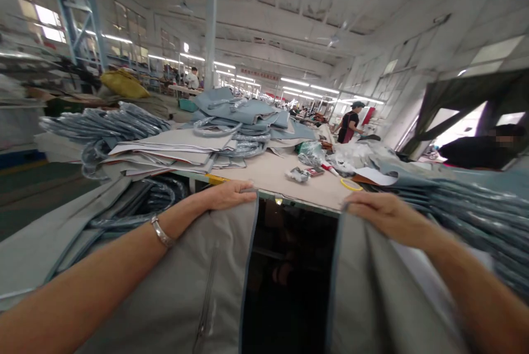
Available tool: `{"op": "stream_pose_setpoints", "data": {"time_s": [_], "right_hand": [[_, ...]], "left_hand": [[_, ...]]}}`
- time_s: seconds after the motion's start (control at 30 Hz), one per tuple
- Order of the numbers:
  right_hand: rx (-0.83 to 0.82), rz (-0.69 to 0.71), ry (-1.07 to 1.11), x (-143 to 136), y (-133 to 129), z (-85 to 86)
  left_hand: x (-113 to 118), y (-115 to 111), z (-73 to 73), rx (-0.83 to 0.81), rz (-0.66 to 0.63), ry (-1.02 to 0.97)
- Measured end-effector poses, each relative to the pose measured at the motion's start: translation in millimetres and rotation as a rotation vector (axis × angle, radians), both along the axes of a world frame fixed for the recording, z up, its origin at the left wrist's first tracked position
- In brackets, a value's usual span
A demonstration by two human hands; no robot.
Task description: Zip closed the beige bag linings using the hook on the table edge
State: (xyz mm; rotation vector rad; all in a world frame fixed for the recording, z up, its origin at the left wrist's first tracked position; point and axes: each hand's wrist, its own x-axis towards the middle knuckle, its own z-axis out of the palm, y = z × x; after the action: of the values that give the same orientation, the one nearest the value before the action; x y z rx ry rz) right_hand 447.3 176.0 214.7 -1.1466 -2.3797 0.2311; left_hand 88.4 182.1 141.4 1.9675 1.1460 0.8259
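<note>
My left hand (231, 195) grips the top corner of a grey fabric panel (185, 277) with blue edging and a zipper (205, 299). A silver bracelet (160, 231) circles that wrist. On the other side, my right hand (382, 213) pinches the top corner of a second grey fabric panel (359, 288), also edged in blue. Both panels hang at the table's near edge, with a dark gap between them. Whether they join lower down is out of sight.
The table (264, 177) bears stacked grey panels (165, 147), plastic-wrapped blue tubing (111, 125), a yellow ring (350, 184) and crumpled clear plastic (297, 175). More wrapped bundles (463, 216) lie to the right. A person (351, 124) stands beyond; another in black (481, 151) is at far right.
</note>
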Motion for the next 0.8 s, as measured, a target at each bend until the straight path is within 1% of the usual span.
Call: {"op": "stream_pose_setpoints", "data": {"time_s": [0.1, 0.17, 0.23, 0.3, 0.4, 0.47, 0.53, 0.6, 0.63, 0.7, 0.8], "right_hand": [[-0.106, 0.104, -0.024, -21, 23, -51.3], [-0.168, 0.145, -0.044, -36, 44, -82.5], [-0.222, 0.157, -0.06, -43, 64, -107.8], [-0.277, 0.17, -0.083, -42, 80, -127.5], [-0.307, 0.183, -0.137, -31, 95, -148.7], [-0.278, 0.157, -0.196, -25, 101, -157.3], [-0.272, 0.107, -0.235, -22, 103, -160.5], [-0.351, 0.091, -0.171, -24, 101, -157.7], [-0.401, 0.097, -0.106, -26, 99, -154.3], [-0.477, 0.119, 0.028, -32, 92, -145.0], [-0.495, 0.111, 0.115, -41, 84, -132.3]], "left_hand": [[26, 31, -40.9, -0.013, -0.011, 0.059], [37, 44, -66.5, -0.025, -0.011, 0.073], [44, 53, -86.8, -0.054, -0.01, 0.078], [46, 58, -100.9, -0.093, -0.002, 0.09], [47, 63, -110.7, -0.118, 0.042, 0.141], [50, 63, -111.0, -0.06, 0.094, 0.225], [54, 62, -108.8, -0.004, 0.132, 0.356], [57, 60, -106.7, -0.024, 0.124, 0.424], [58, 60, -106.1, -0.059, 0.102, 0.405], [58, 59, -105.7, -0.131, 0.04, 0.281], [54, 63, -103.0, -0.199, -0.036, 0.105]]}}
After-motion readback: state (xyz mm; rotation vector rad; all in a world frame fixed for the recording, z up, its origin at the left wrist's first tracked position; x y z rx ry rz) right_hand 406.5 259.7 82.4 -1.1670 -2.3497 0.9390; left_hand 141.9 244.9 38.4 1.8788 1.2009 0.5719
